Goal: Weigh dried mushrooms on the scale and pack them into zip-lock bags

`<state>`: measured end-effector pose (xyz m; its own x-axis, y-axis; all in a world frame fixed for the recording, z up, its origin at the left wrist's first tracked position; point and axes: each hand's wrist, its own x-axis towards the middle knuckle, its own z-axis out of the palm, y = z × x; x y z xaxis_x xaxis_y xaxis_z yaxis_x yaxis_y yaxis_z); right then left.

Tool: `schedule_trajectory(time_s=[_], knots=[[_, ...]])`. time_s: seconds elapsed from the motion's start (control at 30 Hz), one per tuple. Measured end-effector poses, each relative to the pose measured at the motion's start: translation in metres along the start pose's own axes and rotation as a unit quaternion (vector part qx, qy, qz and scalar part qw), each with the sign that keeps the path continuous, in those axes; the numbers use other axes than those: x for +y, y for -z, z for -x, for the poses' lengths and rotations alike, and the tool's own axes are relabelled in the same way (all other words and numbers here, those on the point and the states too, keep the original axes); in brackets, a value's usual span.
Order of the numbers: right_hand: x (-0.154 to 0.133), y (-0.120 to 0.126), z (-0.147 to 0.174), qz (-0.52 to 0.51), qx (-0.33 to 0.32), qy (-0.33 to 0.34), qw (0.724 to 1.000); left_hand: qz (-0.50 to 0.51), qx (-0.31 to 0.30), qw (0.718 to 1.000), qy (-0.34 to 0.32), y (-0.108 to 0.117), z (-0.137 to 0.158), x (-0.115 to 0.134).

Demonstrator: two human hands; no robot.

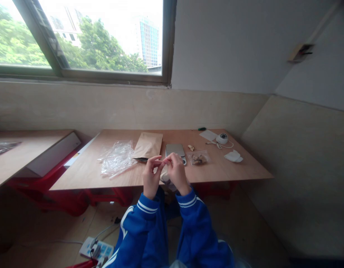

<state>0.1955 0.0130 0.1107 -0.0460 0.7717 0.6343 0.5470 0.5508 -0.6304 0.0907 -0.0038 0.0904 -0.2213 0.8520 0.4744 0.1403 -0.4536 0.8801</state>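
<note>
My left hand [152,176] and my right hand [176,173] meet in front of the table's near edge, thumbs and fingertips pinched together. Between and below them hangs a small clear plastic bag [165,178] with pale contents, its top edge caught in my fingers and mostly hidden by them. Just behind my hands is a kitchen scale [174,149] with a metal plate. To its left lies a brown paper pouch [149,145]. On the right, a second clear bag [199,159] holds brownish dried pieces, and a few pale pieces [191,147] lie loose near it.
Crumpled clear plastic [117,160] covers part of the wooden table [79,175] on the left. A white dome camera [222,139] with its cable, a crumpled white tissue [233,156], a paper sheet [208,135] and a green-handled screwdriver [201,129] lie right. A power strip [96,248] rests below.
</note>
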Motion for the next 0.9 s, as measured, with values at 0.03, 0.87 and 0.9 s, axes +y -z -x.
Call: schedule_trajectory(time_s=[0.03,0.87,0.9], knots=[[0.001,-0.003,-0.001,0.022,0.002,0.005,1.000,-0.008,0.006,1.000,0.004,0.000,0.000,0.000],[0.015,0.002,0.008,0.022,-0.083,0.063,0.994,-0.004,0.017,0.998,0.052,0.018,-0.002,0.001],[0.015,0.004,0.009,0.006,-0.088,0.055,0.995,-0.004,0.019,0.998,0.055,0.018,-0.002,0.001]])
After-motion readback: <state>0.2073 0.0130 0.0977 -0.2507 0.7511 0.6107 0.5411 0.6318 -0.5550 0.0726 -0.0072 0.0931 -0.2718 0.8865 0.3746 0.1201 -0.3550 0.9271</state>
